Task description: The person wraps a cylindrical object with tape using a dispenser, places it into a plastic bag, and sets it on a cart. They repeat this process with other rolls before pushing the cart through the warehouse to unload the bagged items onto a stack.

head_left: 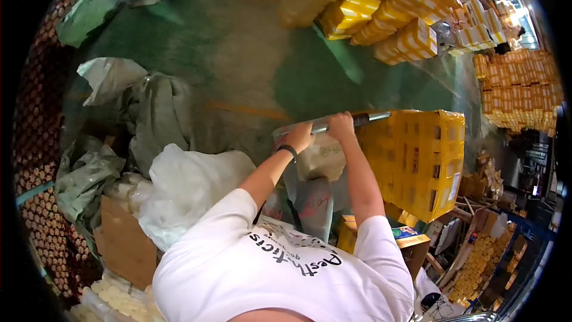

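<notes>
A metal bar handle (374, 117) runs across in front of me, with a dark sleeve along part of it. My left hand (299, 136), with a dark band on the wrist, is wrapped round its left part. Close by, my right hand (341, 126) grips the same bar nearer its middle. Just below and beyond the bar is a pale package (322, 158) with faint markings. Nearer my body hangs greyish plastic wrapping (314, 206) with red writing. A large carton wrapped in yellow tape (417, 161) stands to the right of my right arm.
White plastic wrapping (193, 185) and green sacks (159, 113) are heaped at left, near a cardboard sheet (125, 241). Yellow-taped cartons (408, 42) are stacked across the green floor (238, 59). An open printed box (411, 241) sits by my right side.
</notes>
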Tool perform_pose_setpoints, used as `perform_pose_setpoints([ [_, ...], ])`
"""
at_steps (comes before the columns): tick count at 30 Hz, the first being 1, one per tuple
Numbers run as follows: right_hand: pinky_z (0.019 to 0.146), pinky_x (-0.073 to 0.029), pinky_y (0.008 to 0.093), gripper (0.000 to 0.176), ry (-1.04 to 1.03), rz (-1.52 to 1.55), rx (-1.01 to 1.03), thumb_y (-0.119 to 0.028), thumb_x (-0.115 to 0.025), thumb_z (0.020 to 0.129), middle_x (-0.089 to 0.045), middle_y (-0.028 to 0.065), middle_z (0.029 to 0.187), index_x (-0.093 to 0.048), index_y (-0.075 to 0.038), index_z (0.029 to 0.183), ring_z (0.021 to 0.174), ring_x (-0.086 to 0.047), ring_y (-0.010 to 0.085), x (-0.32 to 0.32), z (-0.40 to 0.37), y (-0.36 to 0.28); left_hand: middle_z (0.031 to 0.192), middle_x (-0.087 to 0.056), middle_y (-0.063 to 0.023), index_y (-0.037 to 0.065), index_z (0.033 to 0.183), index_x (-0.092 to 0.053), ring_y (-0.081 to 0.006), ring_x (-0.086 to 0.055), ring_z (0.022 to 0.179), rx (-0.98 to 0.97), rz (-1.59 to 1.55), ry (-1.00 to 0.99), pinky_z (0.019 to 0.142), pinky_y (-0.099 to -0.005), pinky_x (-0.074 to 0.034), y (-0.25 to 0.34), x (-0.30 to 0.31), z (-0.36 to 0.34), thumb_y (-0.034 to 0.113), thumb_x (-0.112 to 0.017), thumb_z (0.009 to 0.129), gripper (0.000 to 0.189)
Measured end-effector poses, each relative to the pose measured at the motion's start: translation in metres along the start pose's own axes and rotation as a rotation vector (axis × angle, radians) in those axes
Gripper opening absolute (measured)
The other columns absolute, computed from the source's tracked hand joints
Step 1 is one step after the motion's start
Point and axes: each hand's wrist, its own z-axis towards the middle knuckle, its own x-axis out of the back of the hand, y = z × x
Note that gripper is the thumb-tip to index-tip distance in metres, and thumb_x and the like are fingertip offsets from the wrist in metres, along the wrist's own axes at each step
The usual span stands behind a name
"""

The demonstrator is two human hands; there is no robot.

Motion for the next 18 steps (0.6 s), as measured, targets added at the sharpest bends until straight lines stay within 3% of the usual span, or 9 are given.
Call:
perform_pose_setpoints([
  [1,0.078,-0.045,0.0384,0.021,0.047,0.016,0.002,-0.022,-0.065,0.061,-0.066,0.0063,0.075,-0.07,-0.018,0.081,0.078,-0.065,0.0215,0.003,0.008,0.004,0.093,-0.061,-0.0209,-0.002,0.118,-0.05,-0.0348,-0.059,0.084,0.085,0.113,-0.109,0.076,-0.0472,-0.049,0.016,0.023,0.004,0.021,-0.061,0.084,0.042],
  [4,0.08,-0.046,0.0382,0.027,0.086,0.051,-0.053,-0.02,-0.064,0.064,-0.067,0.0075,0.083,-0.068,-0.018,0.091,0.083,-0.064,0.0228,0.016,0.032,0.013,0.111,-0.055,-0.0217,-0.001,0.122,-0.047,-0.0362,-0.053,0.101,-0.099,0.212,0.103,0.087,-0.0459,-0.045,0.011,0.048,0.005,0.026,-0.06,0.086,0.047],
  [5,0.082,-0.046,0.0387,0.028,0.048,0.058,-0.082,-0.019,-0.064,0.066,-0.067,0.0079,0.084,-0.068,-0.018,0.094,0.084,-0.064,0.0231,0.018,0.039,0.021,0.095,-0.057,-0.0162,0.001,0.111,-0.053,-0.0345,-0.05,0.102,-0.203,0.253,0.309,0.083,-0.042,-0.043,0.006,0.052,-0.001,0.022,-0.063,0.078,0.04],
  [8,0.082,-0.047,0.0377,0.03,0.073,0.016,-0.137,-0.022,-0.065,0.069,-0.067,0.0078,0.087,-0.066,-0.017,0.099,0.085,-0.064,0.0242,0.033,0.056,0.03,0.111,-0.052,-0.0192,0.001,0.115,-0.052,-0.0358,-0.049,0.104,0.042,0.149,-0.032,0.087,-0.0441,-0.042,0.003,0.114,-0.043,0.027,-0.057,0.088,0.038],
  [13,0.083,-0.047,0.0381,0.028,0.076,0.019,-0.23,-0.027,-0.066,0.072,-0.067,0.0084,0.088,-0.065,-0.014,0.097,0.085,-0.064,0.0255,0.036,0.079,0.052,0.101,-0.056,-0.0169,0.001,0.103,-0.058,-0.0317,-0.055,0.092,0.233,-0.103,0.015,0.079,-0.0399,-0.044,-0.043,0.145,-0.12,0.028,-0.056,0.087,0.031],
  [14,0.083,-0.047,0.038,0.028,0.083,0.004,-0.232,-0.028,-0.068,0.071,-0.067,0.0086,0.087,-0.064,-0.014,0.095,0.085,-0.064,0.0257,0.038,0.081,0.051,0.088,-0.061,-0.0152,0.001,0.089,-0.059,-0.0325,-0.057,0.086,0.274,-0.119,0.115,0.075,-0.0401,-0.046,-0.051,0.148,-0.131,0.024,-0.055,0.085,0.024],
  [16,0.078,-0.048,0.0388,0.022,0.159,0.023,-0.216,-0.022,-0.064,0.065,-0.066,0.0112,0.084,-0.065,-0.013,0.084,0.084,-0.063,0.029,0.032,0.086,0.047,0.094,-0.06,-0.0145,0.001,0.1,-0.059,-0.0286,-0.059,0.085,0.335,-0.143,0.029,0.074,-0.0369,-0.048,-0.084,0.162,-0.147,0.027,-0.061,0.085,0.03],
  [18,0.076,-0.049,0.0389,0.021,0.169,0.033,-0.182,-0.02,-0.065,0.063,-0.065,0.0122,0.083,-0.065,-0.012,0.082,0.085,-0.062,0.0297,0.029,0.092,0.047,0.095,-0.06,-0.0138,0.001,0.101,-0.059,-0.0264,-0.06,0.086,0.359,-0.21,0.109,0.075,-0.0351,-0.048,-0.096,0.192,-0.153,0.025,-0.061,0.085,0.029],
])
